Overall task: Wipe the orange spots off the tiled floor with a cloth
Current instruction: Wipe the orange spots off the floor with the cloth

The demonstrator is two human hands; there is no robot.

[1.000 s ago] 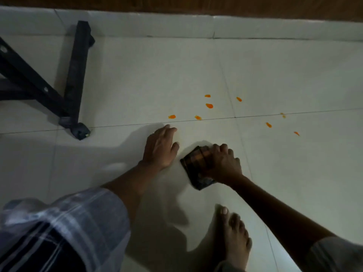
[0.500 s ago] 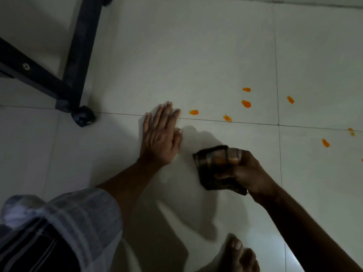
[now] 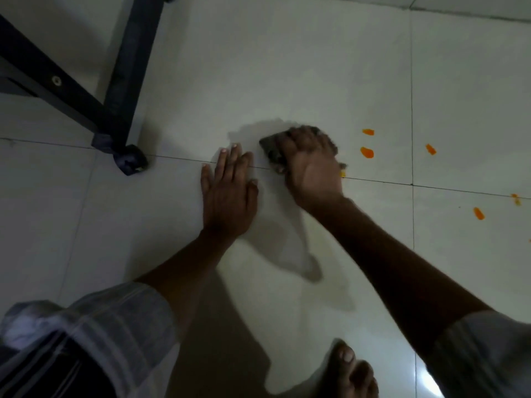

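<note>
While our left hand (image 3: 228,193) lies flat on the floor (image 3: 287,67), our right hand (image 3: 309,162) grips the cloth (image 3: 270,146) beneath it, orange spots (image 3: 367,152) just right.

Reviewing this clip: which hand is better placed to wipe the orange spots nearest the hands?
The right hand. It already grips the cloth on the floor, just beside the nearest orange spots. The left hand lies flat on the tile, holding nothing, farther from them.
</note>
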